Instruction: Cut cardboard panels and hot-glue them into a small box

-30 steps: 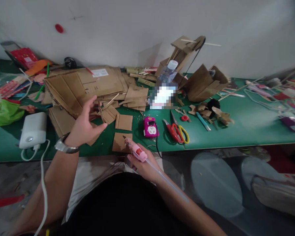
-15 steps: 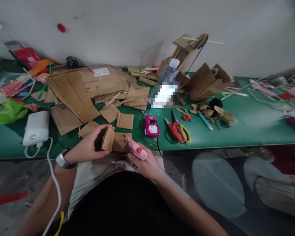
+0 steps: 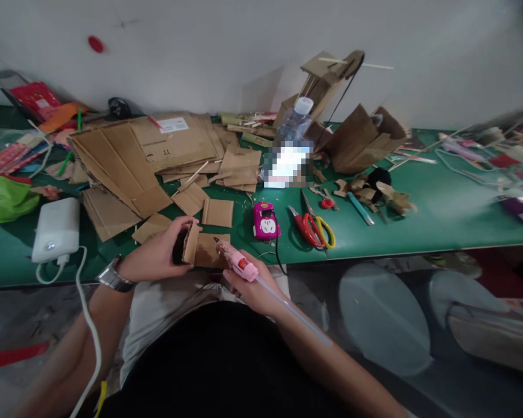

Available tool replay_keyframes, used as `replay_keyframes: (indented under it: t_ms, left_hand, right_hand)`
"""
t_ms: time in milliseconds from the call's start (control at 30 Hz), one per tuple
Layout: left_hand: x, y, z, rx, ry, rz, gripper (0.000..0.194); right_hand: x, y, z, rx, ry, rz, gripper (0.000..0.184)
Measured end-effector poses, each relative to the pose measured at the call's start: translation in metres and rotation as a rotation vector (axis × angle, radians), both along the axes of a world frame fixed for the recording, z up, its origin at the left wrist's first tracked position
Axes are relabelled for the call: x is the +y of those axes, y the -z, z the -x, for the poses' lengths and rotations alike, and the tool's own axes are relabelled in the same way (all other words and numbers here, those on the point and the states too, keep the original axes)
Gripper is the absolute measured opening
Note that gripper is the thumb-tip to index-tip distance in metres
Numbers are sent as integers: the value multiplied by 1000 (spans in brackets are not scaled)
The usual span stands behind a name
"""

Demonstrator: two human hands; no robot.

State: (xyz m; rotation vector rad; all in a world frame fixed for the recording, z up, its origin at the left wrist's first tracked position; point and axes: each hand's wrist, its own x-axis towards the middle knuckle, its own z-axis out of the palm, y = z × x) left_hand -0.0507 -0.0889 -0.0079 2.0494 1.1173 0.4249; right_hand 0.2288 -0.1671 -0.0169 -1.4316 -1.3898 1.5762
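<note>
My left hand (image 3: 159, 253), with a watch at the wrist, is closed around a folded piece of cardboard (image 3: 190, 244) at the table's front edge. One panel of it stands up between thumb and fingers, and a flat panel (image 3: 208, 248) reaches to the right. In my right hand (image 3: 255, 287) is a pink hot glue gun (image 3: 240, 262), its dark nozzle pointing up and left over the flat panel. A long clear glue stick (image 3: 296, 313) sticks out of its back along my forearm. Whether the nozzle touches the cardboard I cannot tell.
Cardboard sheets (image 3: 117, 162) and scraps lie behind my hands. A magenta socket block (image 3: 265, 223), scissors (image 3: 311, 229) and a blue cutter (image 3: 361, 209) lie to the right. A white power bank (image 3: 56, 229) with a cable is at left. A plastic bottle (image 3: 298, 119) stands behind a blurred bright patch.
The standing cardboard panel has turned more edge-on in my left hand. The glue gun stays over the flat panel, its nozzle slightly further left. The whole view has shifted a little.
</note>
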Motion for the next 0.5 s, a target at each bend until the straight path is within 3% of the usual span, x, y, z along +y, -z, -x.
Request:
replay_keyframes:
  t_ms: [133,500]
  left_hand:
    - [-4,2,1,2,0,-26,97]
    - [-5,4,5,-10,32,-52,97]
  right_hand:
    - [0,1,-1,-29,-8,-20,22]
    - [1,0,-1,-91,-21,-55,21]
